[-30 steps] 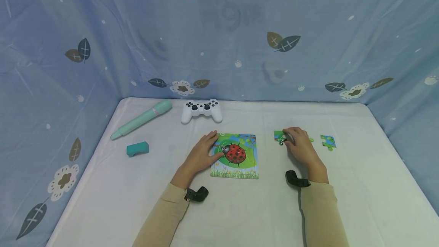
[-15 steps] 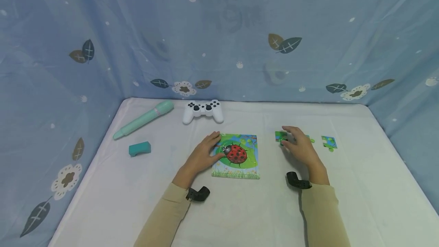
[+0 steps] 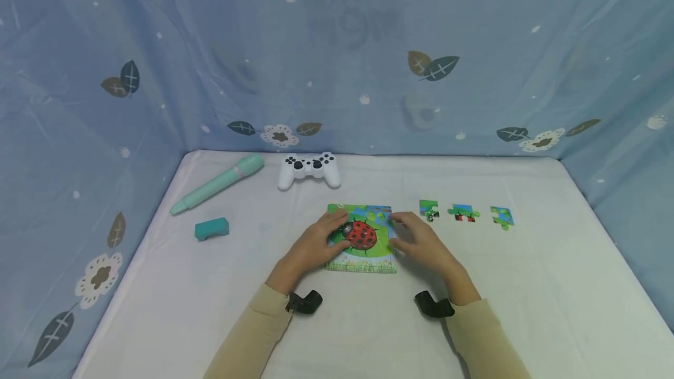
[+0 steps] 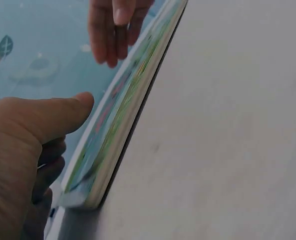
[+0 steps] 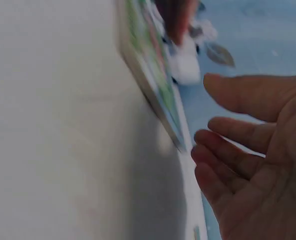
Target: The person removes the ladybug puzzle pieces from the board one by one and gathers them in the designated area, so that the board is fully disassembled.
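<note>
A square ladybug jigsaw puzzle (image 3: 360, 235) lies on the table. My left hand (image 3: 315, 243) is at its left side, with thumb and fingertips over the picture in the head view. In the left wrist view the thumb (image 4: 63, 115) stands apart from the fingers, and the puzzle's edge runs beside it. My right hand (image 3: 423, 245) is at the right edge, holding nothing, its fingers (image 5: 227, 150) loosely bent; whether it touches the puzzle cannot be told. Three loose puzzle pieces lie to the right: one left (image 3: 429, 208), one middle (image 3: 464, 212), one right (image 3: 502, 216).
A white game controller (image 3: 309, 170) lies behind the puzzle. At the back left is a mint-green pen-shaped object (image 3: 217, 185), with a teal block (image 3: 212, 228) in front of it. Blue patterned cloth (image 3: 337, 63) rises behind the white-covered table (image 3: 363, 332).
My right hand has moved left from the loose pieces to the puzzle's right edge, uncovering the middle piece. The left hand's fingertips have shifted slightly further over the puzzle.
</note>
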A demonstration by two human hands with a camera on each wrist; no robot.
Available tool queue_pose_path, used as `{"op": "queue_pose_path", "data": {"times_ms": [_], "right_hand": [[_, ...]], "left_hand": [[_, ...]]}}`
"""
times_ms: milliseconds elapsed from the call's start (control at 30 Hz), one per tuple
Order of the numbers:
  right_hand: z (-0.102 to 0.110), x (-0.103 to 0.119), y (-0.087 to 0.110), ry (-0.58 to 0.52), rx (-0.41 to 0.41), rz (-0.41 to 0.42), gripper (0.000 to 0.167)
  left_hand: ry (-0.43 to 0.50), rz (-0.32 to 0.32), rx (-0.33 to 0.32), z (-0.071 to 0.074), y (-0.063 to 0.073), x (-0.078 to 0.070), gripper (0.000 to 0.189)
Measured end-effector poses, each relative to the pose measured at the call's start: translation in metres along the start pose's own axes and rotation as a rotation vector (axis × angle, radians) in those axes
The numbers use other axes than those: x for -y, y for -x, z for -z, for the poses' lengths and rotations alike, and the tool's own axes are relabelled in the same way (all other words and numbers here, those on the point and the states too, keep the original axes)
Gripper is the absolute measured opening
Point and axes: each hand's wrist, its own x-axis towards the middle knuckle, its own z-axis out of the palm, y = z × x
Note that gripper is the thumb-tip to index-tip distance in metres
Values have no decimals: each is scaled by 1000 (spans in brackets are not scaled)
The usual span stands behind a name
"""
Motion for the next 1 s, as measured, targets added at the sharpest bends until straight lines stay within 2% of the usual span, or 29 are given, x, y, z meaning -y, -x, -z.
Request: {"op": "queue_pose_path", "data": {"times_ms": [167,300,433,633,767,1000], "right_hand": [[-13,4,4,40,8,16,53],[-16,1,5,88,27,31,56],[-17,0,7,114,45,37,58],[-17,-2,5,137,55,55,57],[-16,0,2,115,52,47,52],[-16,3,-2,30,47,-19,47]], "left_hand": [[0,-60,51,-7,0,-16,55],[-54,-99,80,-16,-1,-24,54],[-109,-87,110,-21,-1,-26,55],[-116,-73,117,-22,-2,-25,55],[-124,-78,114,-20,-4,-25,55],[-106,-65,126,-21,-3,-24,56]]}}
